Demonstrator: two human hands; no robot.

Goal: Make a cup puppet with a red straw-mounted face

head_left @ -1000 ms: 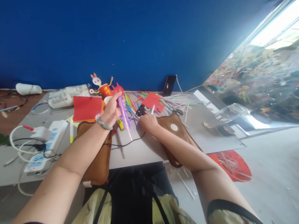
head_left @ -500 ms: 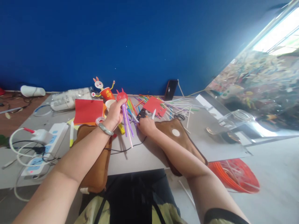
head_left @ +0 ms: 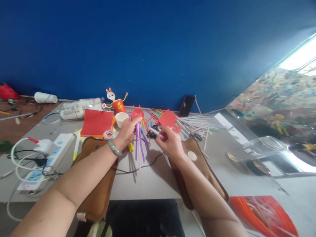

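Note:
My left hand [head_left: 127,132] is closed on a red paper animal head [head_left: 137,114] with two pointed ears and a drawn face. Long thin purple strips [head_left: 136,146] and a paler one hang below it. In my right hand [head_left: 171,143] a white marker [head_left: 155,132] is pinched, its tip pointing left toward the strips. A small black object [head_left: 152,134] lies behind the marker, partly covered. Behind my left hand stand a white paper cup [head_left: 121,120] and a red cup [head_left: 118,106] decorated as a rabbit with arms.
Red paper [head_left: 97,122] and a tape roll [head_left: 108,134] lie left. Brown cushions [head_left: 92,179] sit beneath both forearms. A power strip [head_left: 53,159] with cables is at far left. Loose coloured sticks [head_left: 197,120], scissors [head_left: 196,136] and a phone [head_left: 187,106] are at back right.
My right hand has lifted from beside the black object and now holds the white marker. The red paper head stays in my left hand. The view has shifted slightly.

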